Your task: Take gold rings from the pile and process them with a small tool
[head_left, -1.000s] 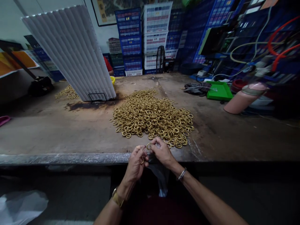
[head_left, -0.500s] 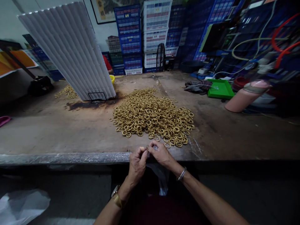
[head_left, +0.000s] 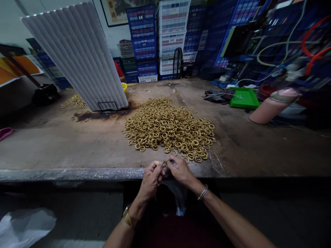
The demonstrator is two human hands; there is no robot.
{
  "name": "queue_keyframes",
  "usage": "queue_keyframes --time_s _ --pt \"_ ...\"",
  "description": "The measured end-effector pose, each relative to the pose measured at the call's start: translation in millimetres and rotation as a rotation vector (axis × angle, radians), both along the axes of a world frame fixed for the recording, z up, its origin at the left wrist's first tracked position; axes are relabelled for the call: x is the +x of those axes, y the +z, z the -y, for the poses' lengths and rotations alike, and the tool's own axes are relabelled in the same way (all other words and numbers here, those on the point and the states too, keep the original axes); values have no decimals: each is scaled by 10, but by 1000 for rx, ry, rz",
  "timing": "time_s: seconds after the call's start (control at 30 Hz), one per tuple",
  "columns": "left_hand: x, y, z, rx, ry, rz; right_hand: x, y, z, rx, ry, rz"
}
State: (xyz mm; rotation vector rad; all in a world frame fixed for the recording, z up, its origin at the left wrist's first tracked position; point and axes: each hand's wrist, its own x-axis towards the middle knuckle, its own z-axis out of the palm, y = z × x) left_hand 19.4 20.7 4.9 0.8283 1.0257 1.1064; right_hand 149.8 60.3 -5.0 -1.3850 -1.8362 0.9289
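Note:
A broad pile of gold-coloured rings lies on the worktable. Just in front of the pile, at the table's front edge, my left hand pinches a small ring-like piece, gold-coloured, between thumb and fingers. Close on its right, my right hand has its fingers bent together; whatever they hold is too small and dark to make out. A clear plastic bag hangs below the hands.
A corrugated white panel stands at the back left, beside a smaller heap of rings. At the right are a green tray, dark gloves and a pink bottle. Crates are stacked behind.
My hands have moved slightly apart at the fingertips, and a bit of gold colour now shows at my left fingertips. The pile looks the same.

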Motion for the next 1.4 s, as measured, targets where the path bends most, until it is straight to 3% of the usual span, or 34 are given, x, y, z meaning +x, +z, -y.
queue_keyframes --time_s 0.13,0.3,0.43,0.57,0.77,1.07,1.27,1.4 --pt "12 3 -5 80 26 -117 12 -7 90 134 185 272" --pt "2 37 10 190 74 -221 8 11 99 128 237 430" --pt "-5 65 64 152 37 -196 36 13 36 107 174 539" --pt "-21 59 91 14 -17 17 100 59 -47 148 77 561" --pt "-73 -46 28 -103 70 270 189 144 -223 114 -162 724" --pt "-113 -24 -14 -148 73 443 116 93 -303 7 -151 836" --pt "-164 -66 -51 -206 21 532 105 104 -320 8 -166 852" --pt "-157 -55 -73 -231 69 553 117 73 -296 74 -169 779"
